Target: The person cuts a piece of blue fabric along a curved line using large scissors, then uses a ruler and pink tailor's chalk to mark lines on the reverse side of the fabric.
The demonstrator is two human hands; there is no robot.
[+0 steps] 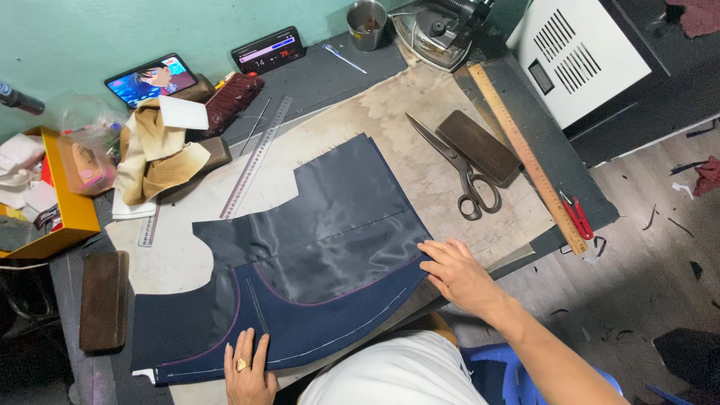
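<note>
fabric: your navy garment panel [300,315] lies flat on the padded work table [450,112], shiny dark lining [337,225] on top, chalk lines along the lower edge, a pale paper pattern [169,259] tucked under its left side.
left hand: your left hand [249,369], ring on, is pressing flat on the panel's near edge, fingers straight and together, not gripping anything.
right hand: your right hand [457,274] rests on the panel's right edge, fingers stretched out flat, holding nothing.
nearby: big scissors [454,165] beside a dark wooden block [478,147], wooden ruler [525,154] further right, red thread snips [577,216] at the table edge.
back: iron [435,26], metal cup [366,22], two phones against the wall.
</note>
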